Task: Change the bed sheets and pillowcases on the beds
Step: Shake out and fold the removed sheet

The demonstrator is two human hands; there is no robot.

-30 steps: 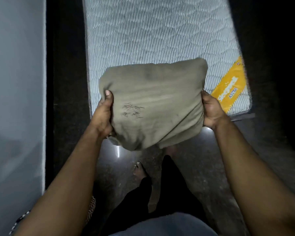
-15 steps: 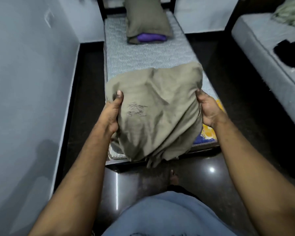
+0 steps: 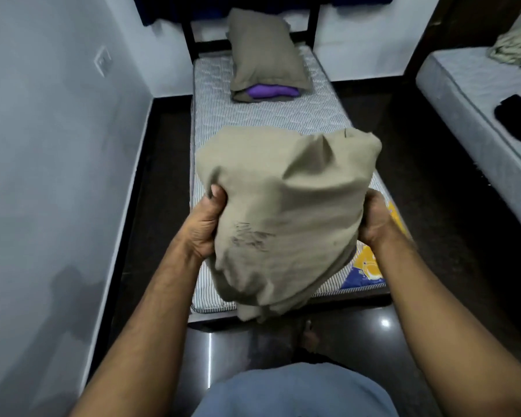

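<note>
Item: olive pillow point(image 3: 286, 212), held above the near end of the striped mattress point(image 3: 223, 115). Our left hand point(image 3: 203, 224) and right hand point(image 3: 375, 219) grip its sides, fingers curled into the cloth. Second pillow point(image 3: 265, 52) lies at the far end.

Dim, cool indoor light, grainy with soft detail; the pillow point(image 3: 286, 212) between the fingers is slightly motion-blurred. Glossy floor point(image 3: 382, 323) below the fingers shows small bright glare spots and a vertical streak. Wide-angle bending at edges; soft shadow on the left wall point(image 3: 42, 206).
</note>
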